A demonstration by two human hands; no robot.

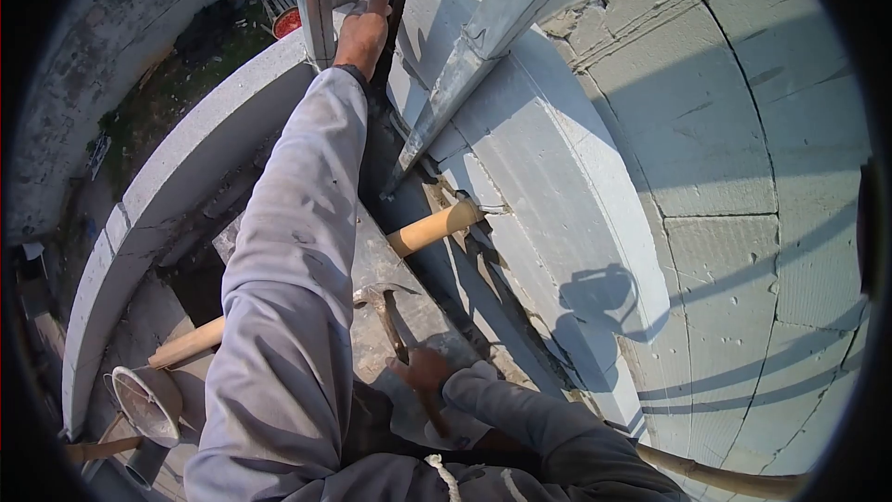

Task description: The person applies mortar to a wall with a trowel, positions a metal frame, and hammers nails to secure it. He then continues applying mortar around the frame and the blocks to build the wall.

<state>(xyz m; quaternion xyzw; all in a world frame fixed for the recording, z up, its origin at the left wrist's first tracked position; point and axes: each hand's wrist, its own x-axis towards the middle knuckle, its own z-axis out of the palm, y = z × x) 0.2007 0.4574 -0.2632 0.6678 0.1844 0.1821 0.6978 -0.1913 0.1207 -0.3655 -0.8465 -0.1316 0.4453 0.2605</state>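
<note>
We see the left hand (364, 26) stretched up, its fingers resting loosely on the grey metal post (314, 0). The right hand (420, 374) grips the wooden-handled claw hammer (383, 302) low beside the pale aerated-concrete block wall (557, 186).

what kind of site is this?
Likely an outdoor building site, seen from up on a wall under construction: pale masonry blocks with mortar joints, a hammer in the right hand, and a metal bucket below.

Claw hammer (386, 307), upright, gripped low.
</note>
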